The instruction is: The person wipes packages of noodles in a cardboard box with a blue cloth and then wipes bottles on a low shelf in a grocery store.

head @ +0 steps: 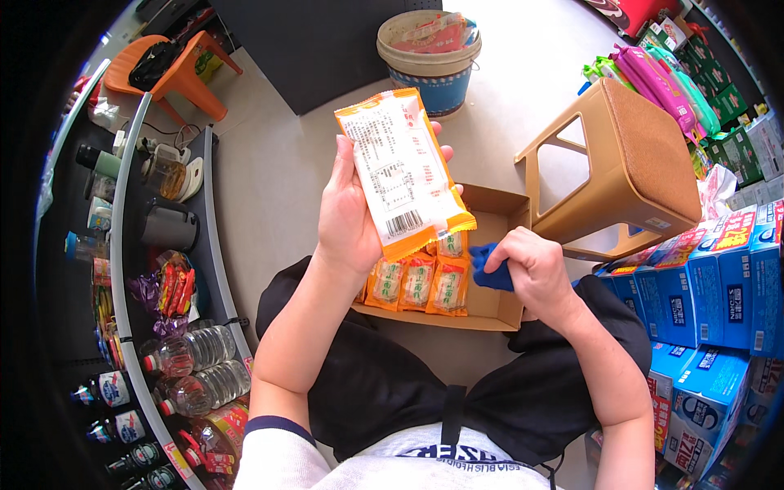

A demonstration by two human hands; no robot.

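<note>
My left hand (348, 223) is raised with a white and orange plastic food packet (401, 171) resting on its palm, the thumb along one edge and fingertips showing at the far side. The packet's printed back, with a barcode, faces me. In my right hand (539, 272) a crumpled blue cloth (492, 267) is gripped, its loose end sticking out to the left. Below both hands an open cardboard box (499, 217) sits between my knees. Several orange packets (418, 282) stand in rows in its left part; the raised packet hides some of them.
At right are a tan stool (649, 153) and stacked blue cartons (667, 306). Shelving (229, 288) with water bottles (205, 383) runs along my left. Ahead are a bucket (429, 64) holding plastic wrappers, a dark panel (306, 49) and an orange chair (205, 76).
</note>
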